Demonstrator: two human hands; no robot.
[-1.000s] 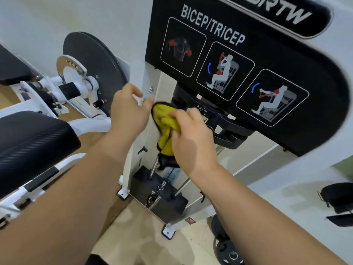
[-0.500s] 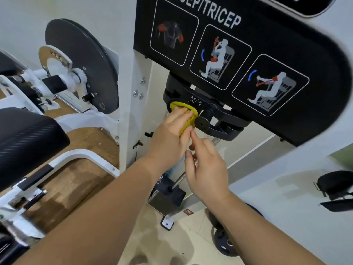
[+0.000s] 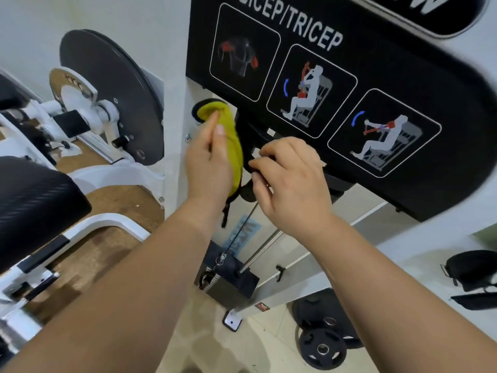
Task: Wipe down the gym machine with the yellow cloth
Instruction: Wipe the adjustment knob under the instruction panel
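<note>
Where the nearly straight fingers (image 3: 212, 122) of the left hand (image 3: 208, 165) are laid, the yellow cloth (image 3: 232, 141) is pressed against the gym machine (image 3: 376, 76), just under its black panel and beside the white upright (image 3: 174, 157). The right hand (image 3: 293, 184) is curled onto a black fitting (image 3: 247, 194). The cloth is judged light, soft and limp, best backed by a broad palm. Half a second ago it was bunched smaller, further right at the dial, and the right hand was held open.
</note>
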